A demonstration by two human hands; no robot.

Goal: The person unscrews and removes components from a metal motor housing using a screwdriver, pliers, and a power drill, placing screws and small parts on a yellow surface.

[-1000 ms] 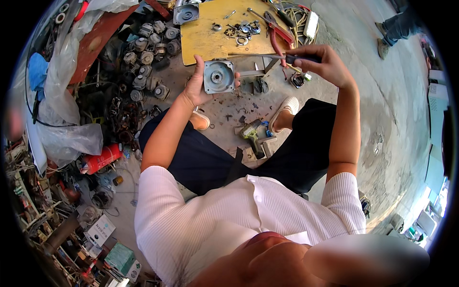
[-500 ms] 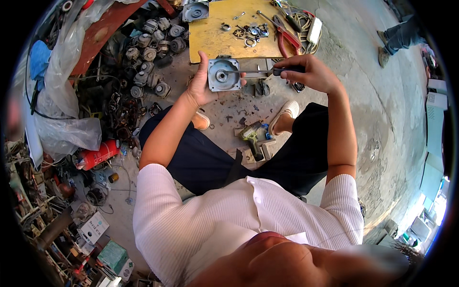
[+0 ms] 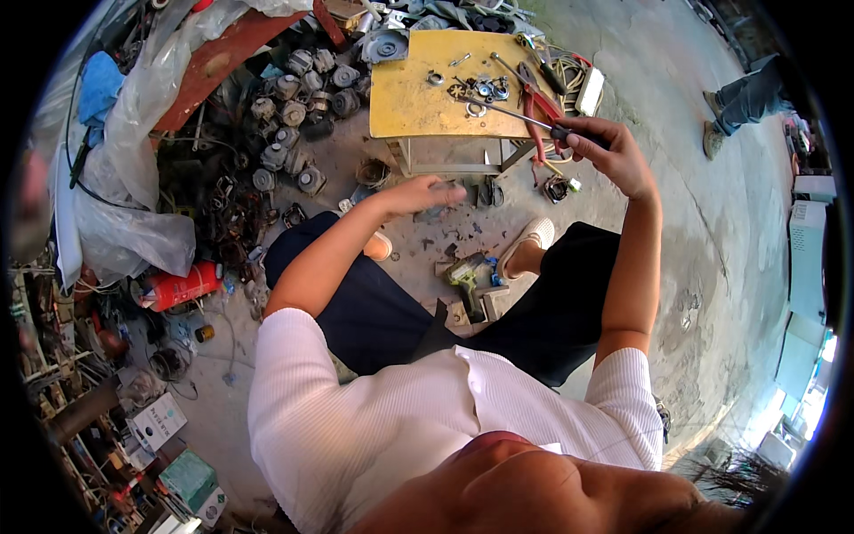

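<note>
A screwdriver (image 3: 523, 120) with a dark handle and long thin shaft is gripped in my right hand (image 3: 614, 158), over the right front of the yellow table (image 3: 427, 120). Its shaft points left, above several small metal parts (image 3: 485, 89) such as rings and washers. My left hand (image 3: 418, 196) is below the table's front edge, its fingers smeared by motion. Beneath them shows a blurred grey metal motor end cover (image 3: 434, 214), mostly hidden by the hand. Red-handled pliers (image 3: 539, 102) lie by the screwdriver.
Another square metal cover (image 3: 386, 44) sits at the table's far left corner. Many used motors (image 3: 294, 111) are heaped left. A green cordless drill (image 3: 467, 280) rests between my feet. Coiled cable (image 3: 578, 76) lies at the table's right. Another person's legs (image 3: 747, 98) stand far right.
My left hand has lowered and turned over, so the cover's open face no longer shows. My right hand has drawn the screwdriver out of the cover and away to the right, over the table.
</note>
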